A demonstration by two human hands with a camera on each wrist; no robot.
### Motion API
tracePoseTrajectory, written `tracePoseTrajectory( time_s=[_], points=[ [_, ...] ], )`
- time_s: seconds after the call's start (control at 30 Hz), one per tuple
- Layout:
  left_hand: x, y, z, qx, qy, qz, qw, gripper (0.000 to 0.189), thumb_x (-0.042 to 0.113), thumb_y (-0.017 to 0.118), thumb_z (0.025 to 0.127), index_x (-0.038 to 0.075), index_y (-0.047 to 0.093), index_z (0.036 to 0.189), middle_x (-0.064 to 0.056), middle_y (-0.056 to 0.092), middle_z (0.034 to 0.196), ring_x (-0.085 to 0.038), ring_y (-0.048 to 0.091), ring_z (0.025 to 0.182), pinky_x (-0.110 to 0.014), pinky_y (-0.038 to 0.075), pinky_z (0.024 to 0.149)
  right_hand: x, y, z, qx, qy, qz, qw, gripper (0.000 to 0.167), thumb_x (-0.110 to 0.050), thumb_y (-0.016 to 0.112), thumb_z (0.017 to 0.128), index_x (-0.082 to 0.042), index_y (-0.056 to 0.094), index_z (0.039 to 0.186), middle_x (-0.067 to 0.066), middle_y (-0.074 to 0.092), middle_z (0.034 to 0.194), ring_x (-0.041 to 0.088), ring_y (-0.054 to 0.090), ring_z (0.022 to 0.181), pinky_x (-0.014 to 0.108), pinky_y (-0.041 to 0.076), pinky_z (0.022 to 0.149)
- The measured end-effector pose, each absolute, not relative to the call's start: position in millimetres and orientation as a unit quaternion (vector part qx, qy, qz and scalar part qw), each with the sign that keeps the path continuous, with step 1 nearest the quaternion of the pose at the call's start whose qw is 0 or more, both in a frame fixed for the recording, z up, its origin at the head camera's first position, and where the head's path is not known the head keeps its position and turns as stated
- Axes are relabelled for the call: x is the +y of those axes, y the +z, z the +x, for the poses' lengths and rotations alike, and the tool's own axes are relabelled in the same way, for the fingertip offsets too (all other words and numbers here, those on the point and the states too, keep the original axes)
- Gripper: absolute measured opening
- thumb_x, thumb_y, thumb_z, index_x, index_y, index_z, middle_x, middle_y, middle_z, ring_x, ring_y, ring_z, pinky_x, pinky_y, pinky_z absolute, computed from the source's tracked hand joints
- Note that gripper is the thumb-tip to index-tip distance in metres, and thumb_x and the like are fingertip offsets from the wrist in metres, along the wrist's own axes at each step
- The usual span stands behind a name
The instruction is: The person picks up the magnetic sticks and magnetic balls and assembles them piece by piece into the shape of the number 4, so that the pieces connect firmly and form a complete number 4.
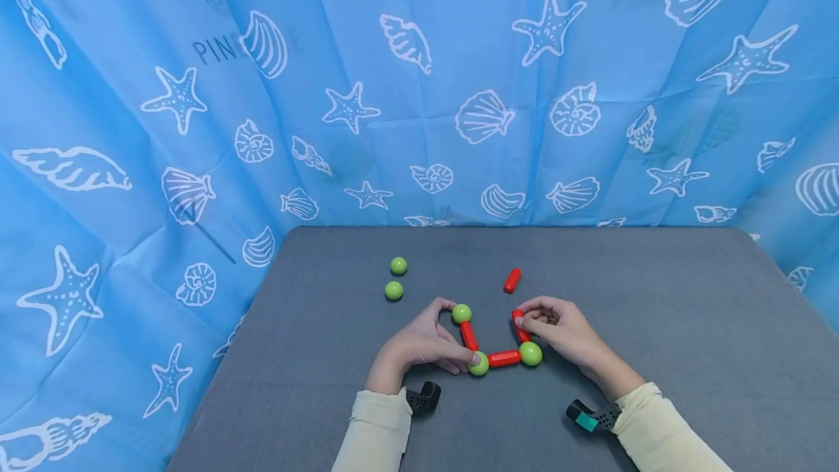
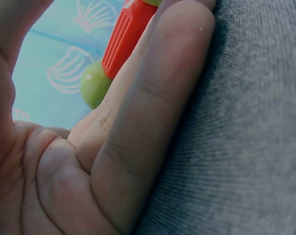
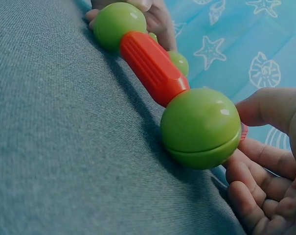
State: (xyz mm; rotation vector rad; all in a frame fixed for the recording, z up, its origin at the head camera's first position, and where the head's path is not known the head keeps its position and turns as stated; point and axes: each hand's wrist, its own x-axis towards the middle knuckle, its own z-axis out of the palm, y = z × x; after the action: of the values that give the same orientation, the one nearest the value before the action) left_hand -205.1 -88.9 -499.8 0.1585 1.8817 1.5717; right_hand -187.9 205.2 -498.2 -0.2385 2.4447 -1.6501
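In the head view, green balls and red rods join into a U-shaped chain on the table. My left hand (image 1: 422, 339) holds its left side, thumb on the near-left ball (image 1: 481, 364) and index finger at the far-left ball (image 1: 462, 313). Between those two balls runs a left rod (image 1: 469, 336). A bottom rod (image 1: 505, 359) links the near-left ball to the near-right ball (image 3: 201, 128). My right hand (image 1: 565, 326) pinches the right rod (image 1: 523, 328) between thumb and index finger, its lower end against the near-right ball. That rod is mostly hidden behind the ball in the right wrist view.
A loose red rod (image 1: 513, 280) lies beyond the chain. Two loose green balls, one farther back (image 1: 398, 265) and one nearer (image 1: 394, 290), sit to the left on the grey table (image 1: 688, 297). A blue curtain (image 1: 419, 93) with shell prints hangs behind the table.
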Motion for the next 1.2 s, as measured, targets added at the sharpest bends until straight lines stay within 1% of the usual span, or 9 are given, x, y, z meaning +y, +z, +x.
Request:
tracePoseTrajectory(
  time_s=[0.63,1.2],
  points=[
    [-87.9,-499.9,-204.8,0.718,0.607,0.06,0.335,0.089,0.021,0.095,0.079,0.021,0.039,0.148,-0.014,0.081,0.091,-0.026,0.079,0.075,-0.042,0.066,0.074,205.4,-498.6,-187.7,0.822,-0.557,-0.078,0.086,0.031,-0.018,0.074,0.1,0.002,0.07,0.124,0.012,0.069,0.1,0.012,0.06,0.081,0.024,0.051,0.07],
    [-88.0,-498.4,-204.9,0.722,0.601,0.062,0.339,0.09,0.022,0.095,0.08,0.021,0.037,0.149,-0.014,0.081,0.092,-0.026,0.08,0.077,-0.041,0.066,0.074,204.9,-496.4,-187.4,0.823,-0.557,-0.071,0.091,0.032,-0.019,0.074,0.101,0.002,0.069,0.125,0.012,0.07,0.102,0.013,0.06,0.081,0.025,0.051,0.068]
  ],
)
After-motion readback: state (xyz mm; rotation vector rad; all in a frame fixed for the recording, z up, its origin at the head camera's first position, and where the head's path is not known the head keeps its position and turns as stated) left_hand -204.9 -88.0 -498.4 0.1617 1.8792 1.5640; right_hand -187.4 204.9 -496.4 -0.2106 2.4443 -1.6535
